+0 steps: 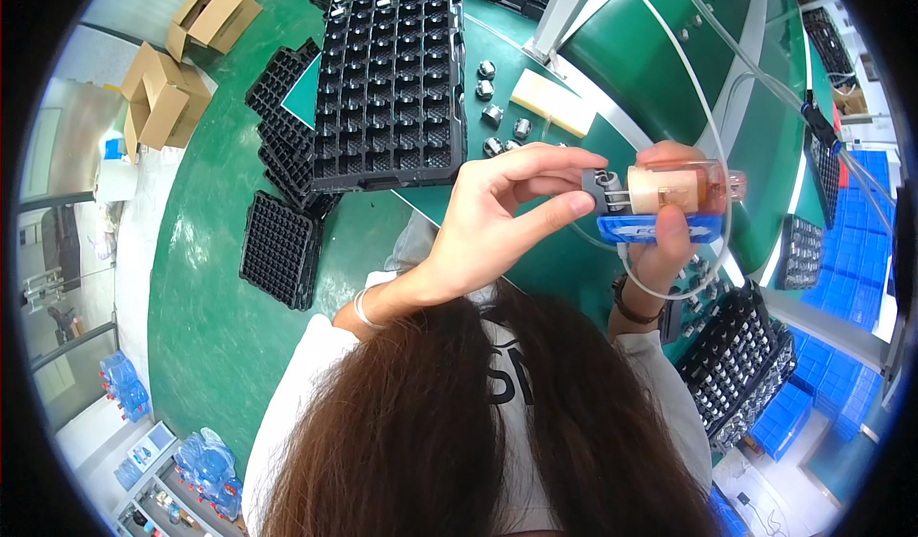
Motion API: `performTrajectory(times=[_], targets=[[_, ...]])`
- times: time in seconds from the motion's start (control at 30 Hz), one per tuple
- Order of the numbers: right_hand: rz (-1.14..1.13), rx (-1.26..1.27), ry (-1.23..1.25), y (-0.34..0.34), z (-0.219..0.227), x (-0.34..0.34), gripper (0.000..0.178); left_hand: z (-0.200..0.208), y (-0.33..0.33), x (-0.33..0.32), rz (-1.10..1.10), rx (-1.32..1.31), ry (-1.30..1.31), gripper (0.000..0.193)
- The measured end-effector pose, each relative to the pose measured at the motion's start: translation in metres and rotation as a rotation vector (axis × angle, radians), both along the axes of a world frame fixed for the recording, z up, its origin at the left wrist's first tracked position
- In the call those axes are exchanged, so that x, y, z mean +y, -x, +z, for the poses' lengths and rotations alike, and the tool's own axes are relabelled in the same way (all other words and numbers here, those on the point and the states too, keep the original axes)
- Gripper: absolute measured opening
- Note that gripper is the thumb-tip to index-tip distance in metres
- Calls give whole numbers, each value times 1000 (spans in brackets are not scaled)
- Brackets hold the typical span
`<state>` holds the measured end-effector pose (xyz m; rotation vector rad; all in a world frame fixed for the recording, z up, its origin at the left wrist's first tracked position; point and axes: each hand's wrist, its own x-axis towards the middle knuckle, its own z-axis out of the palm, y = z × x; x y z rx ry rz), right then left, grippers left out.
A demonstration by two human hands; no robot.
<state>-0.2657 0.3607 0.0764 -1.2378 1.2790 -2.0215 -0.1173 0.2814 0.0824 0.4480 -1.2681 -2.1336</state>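
Note:
Between the thumb and fingertips of my left hand (507, 202) is a small dark grey and silver part (604, 191). It sits right against the front pins of a hand-held device (660, 190), which has a cream cylinder, a clear reddish rear and a blue base. My right hand (662, 250) is wrapped round this device, with the thumb in front and the other fingers partly hidden behind it. A thin white tube (724, 145) loops around the device and my right wrist. Whether the part and the pins are joined, I cannot tell.
A black compartment tray (387, 87) with a few parts at its far end lies beyond my left hand. Several loose metal parts (492, 114) and a pale yellow block (553, 102) rest on the green table. A filled black tray (732, 365) stands at the right.

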Motion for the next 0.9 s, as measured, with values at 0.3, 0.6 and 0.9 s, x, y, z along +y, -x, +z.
performTrajectory(times=[0.3, 0.6, 0.9], targets=[[19, -8, -22, 0, 2, 1, 44, -2, 0, 0, 2, 9, 2, 30], [8, -28, -31, -1, 1, -1, 43, -1, 1, 2, -1, 15, -40, 30], [31, -41, -56, 2, 0, -2, 40, 3, 0, 1, 14, 13, -8, 30]])
